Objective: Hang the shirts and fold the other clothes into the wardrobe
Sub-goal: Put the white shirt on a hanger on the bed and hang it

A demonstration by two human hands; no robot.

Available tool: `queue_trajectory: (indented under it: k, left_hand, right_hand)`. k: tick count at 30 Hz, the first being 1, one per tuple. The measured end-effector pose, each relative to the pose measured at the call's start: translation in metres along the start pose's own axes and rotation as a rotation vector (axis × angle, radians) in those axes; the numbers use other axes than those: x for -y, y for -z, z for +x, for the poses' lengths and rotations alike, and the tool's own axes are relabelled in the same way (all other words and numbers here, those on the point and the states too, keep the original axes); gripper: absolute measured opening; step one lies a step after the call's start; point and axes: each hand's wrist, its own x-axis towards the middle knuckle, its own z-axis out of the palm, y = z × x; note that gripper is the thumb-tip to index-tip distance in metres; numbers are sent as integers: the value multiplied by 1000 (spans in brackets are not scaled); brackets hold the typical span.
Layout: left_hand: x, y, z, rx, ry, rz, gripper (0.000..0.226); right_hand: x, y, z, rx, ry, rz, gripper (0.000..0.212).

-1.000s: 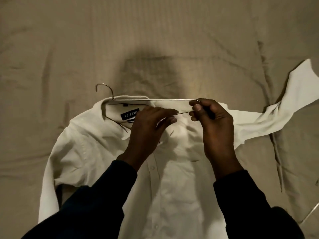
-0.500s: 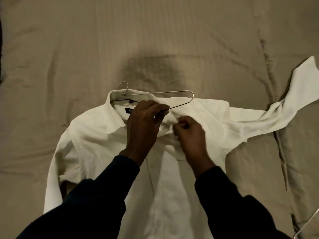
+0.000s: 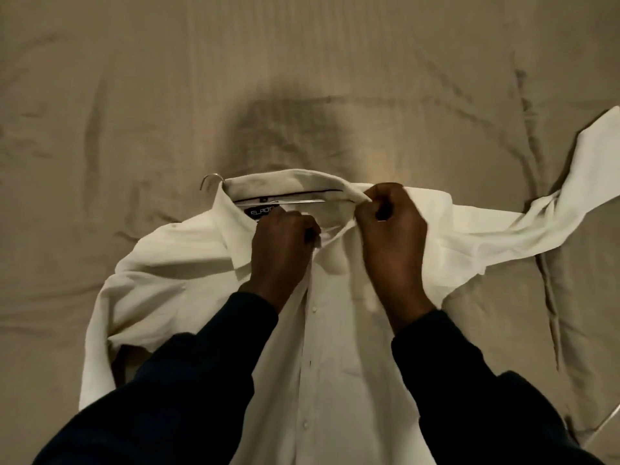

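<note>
Both my hands work at the neck of a white shirt (image 3: 335,347) lying front-up on a wrinkled beige bedsheet (image 3: 134,95) that fills the dim view. My left hand (image 3: 281,250) curls closed on the placket, my right hand (image 3: 389,236) pinches the collar's edge. A metal hanger (image 3: 214,179) sits inside the collar, its hook poking out toward the left.

Hanger (image 3: 292,202) inside shirt (image 3: 188,263) collar, on bedsheet (image 3: 134,95)
</note>
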Motion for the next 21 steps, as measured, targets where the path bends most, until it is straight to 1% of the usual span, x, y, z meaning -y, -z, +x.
queue_trajectory:
  k: [2, 3, 4, 5, 6, 8, 10, 12, 14, 15, 17, 19, 21]
  left_hand:
    - [1, 1, 3, -60, -19, -71, 14]
    - [2, 4, 1, -104, -38, -132, 16]
    - [4, 7, -4, -153, -46, -184, 19]
    - [6, 10, -10, -214, -35, -205, 21]
    - [11, 14, -18, -289, -5, -198, 22]
    - [27, 23, -32, -444, 84, -188, 23]
    - [53, 30, -39, -539, 224, -194, 23]
    - [82, 32, -40, -536, 388, -135, 26]
    - [102, 29, -41, -467, 475, -76, 32]
    - [107, 27, -43, -442, 481, -56, 32]
    - [111, 24, -46, -425, 460, -32, 32]
    - [113, 22, -47, -438, 430, -29, 33]
    - [117, 22, -48, -474, 372, -21, 32]
  right_hand:
    - [1, -13, -13, 174, 129, -79, 7]
    - [0, -20, -19, 284, 137, -105, 8]
    - [-3, -26, -24, 359, 118, -116, 8]
    - [-7, -30, -26, 380, 91, -104, 8]
    - [-9, -32, -25, 356, 60, -76, 8]
    - [-11, -32, -20, 248, 27, -42, 12]
    - [-8, -33, -10, 128, 81, -74, 12]
    - [0, -40, 1, 45, 212, -167, 8]
    - [10, -53, 12, 39, 364, -231, 9]
    - [14, -62, 18, 77, 439, -257, 10]
    - [18, -84, 28, 234, 567, -378, 13]
    - [17, -103, 36, 422, 708, -631, 13]
    - [17, -115, 42, 554, 863, -865, 17]
